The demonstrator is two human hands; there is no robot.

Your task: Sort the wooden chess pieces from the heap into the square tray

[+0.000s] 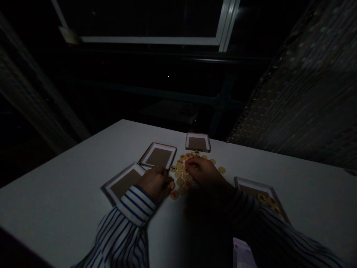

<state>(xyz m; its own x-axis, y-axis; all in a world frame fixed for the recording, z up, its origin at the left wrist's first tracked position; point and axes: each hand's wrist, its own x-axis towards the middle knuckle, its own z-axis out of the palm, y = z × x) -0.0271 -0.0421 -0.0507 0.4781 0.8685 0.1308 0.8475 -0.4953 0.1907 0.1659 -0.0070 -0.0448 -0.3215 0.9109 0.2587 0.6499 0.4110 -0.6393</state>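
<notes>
A loose pile of round wooden Chinese chess pieces, some with red or black characters, lies on the white table between my hands. My left hand is curled closed at the pile's left edge, its fingertips beside a red-marked piece. Over the pile's right side, my right hand is closed with thumb and fingers together. What either hand holds, if anything, is hidden in the dim light.
Shallow open boxes or lids stand around the pile: one at the back, one at the back left, one under my left wrist. A right-hand tray holds several pieces. A pinkish object lies at the front of the table.
</notes>
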